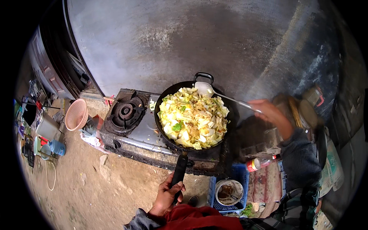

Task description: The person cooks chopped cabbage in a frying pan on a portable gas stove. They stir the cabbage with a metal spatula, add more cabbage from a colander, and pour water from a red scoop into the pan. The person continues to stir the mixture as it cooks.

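Note:
A black wok point(160, 118) heaped with chopped pale cabbage point(191, 119) and a few green leaves sits on the right side of a soot-stained two-burner gas stove point(147, 136). My left hand point(168, 193) is closed round the long black wok handle point(179, 171) at the lower edge. My right hand point(268, 115), at the right, grips the steel shaft of a spatula point(204, 88), whose broad head rests at the back of the wok among the cabbage. The bare left burner point(126, 110) stands beside the wok.
A soot-marked wall point(191, 38) rises behind. A pink basket point(76, 114), blue jug point(57, 147) and doorway are at left on the dirt ground point(88, 172). A blue crate point(241, 172) with a bucket point(229, 184), a bottle point(253, 164) and clutter crowd the right side below.

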The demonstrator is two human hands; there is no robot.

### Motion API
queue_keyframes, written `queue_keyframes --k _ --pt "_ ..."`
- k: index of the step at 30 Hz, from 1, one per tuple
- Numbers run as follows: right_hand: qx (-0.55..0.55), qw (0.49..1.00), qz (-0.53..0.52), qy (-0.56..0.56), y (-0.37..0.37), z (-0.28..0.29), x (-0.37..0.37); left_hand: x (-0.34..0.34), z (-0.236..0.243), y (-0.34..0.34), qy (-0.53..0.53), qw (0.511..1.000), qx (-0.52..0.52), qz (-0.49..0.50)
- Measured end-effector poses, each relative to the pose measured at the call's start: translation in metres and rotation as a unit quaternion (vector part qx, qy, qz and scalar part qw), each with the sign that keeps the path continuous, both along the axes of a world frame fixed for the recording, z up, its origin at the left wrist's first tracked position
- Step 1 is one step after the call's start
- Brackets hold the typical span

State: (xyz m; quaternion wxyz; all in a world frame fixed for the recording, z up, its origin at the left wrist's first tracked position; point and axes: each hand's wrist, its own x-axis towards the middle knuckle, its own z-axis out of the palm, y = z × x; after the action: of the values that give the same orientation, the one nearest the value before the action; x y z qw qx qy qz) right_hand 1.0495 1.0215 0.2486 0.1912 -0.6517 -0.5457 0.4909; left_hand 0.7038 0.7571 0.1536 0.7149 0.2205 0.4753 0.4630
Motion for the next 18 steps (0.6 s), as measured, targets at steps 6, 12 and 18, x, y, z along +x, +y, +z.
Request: queue_keyframes --k 6,12,18 --pt "-0.098 0.985 0.088 0.114 0.037 -0.027 0.006 0.000 0.003 0.005 -0.007 1.000 0.005 -0.028" --pt "0.006 0.990 0.132 0.057 0.002 -0.007 -0.005 0.001 -0.001 0.005 -0.019 1.000 0.019 -0.016" --pt "0.193 0.955 0.203 -0.097 -0.072 0.005 -0.036 -0.001 -0.005 0.001 -0.019 1.000 0.023 -0.007"
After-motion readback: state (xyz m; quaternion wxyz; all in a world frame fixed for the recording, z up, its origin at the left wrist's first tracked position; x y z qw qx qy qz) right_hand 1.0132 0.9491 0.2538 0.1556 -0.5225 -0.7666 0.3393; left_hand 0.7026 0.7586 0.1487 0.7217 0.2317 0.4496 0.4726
